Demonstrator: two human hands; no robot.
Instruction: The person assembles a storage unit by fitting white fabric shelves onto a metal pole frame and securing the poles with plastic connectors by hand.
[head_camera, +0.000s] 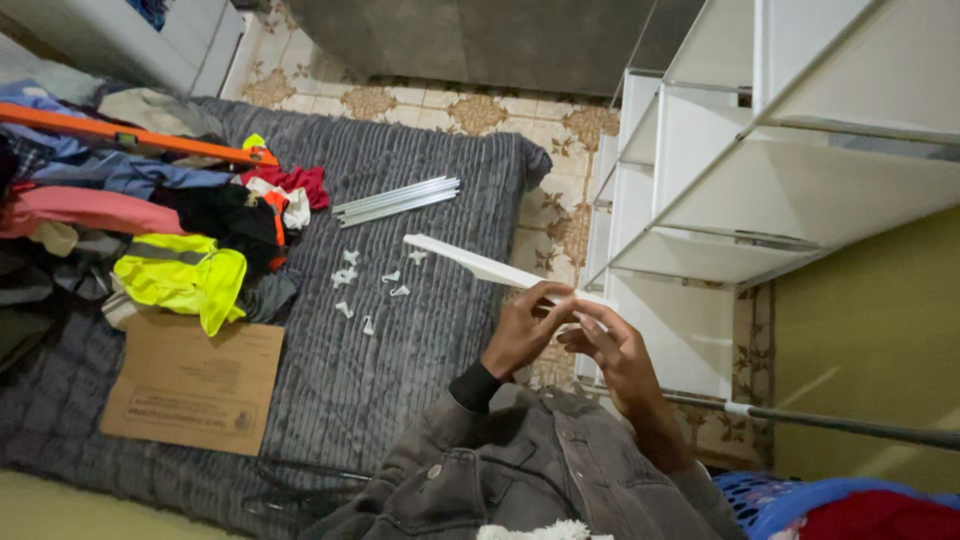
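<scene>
My left hand (524, 328) and my right hand (610, 345) both grip the near end of a flat white panel (470, 260) that slants out over the grey ribbed bedspread (400, 340). The panel's far end points toward several small white plastic connectors (372, 282) scattered on the bedspread. A bundle of thin white metal rods (396, 199) lies beyond them. To the right stands a partly built white cube shelf unit (760, 190).
A heap of clothes (150, 220), including a neon yellow vest (185, 275), covers the left of the bed beside a flattened cardboard sheet (195, 380). An orange spirit level (130, 138) lies on the clothes. Patterned floor tiles (450, 110) show beyond. A dark rod (850, 425) runs at lower right.
</scene>
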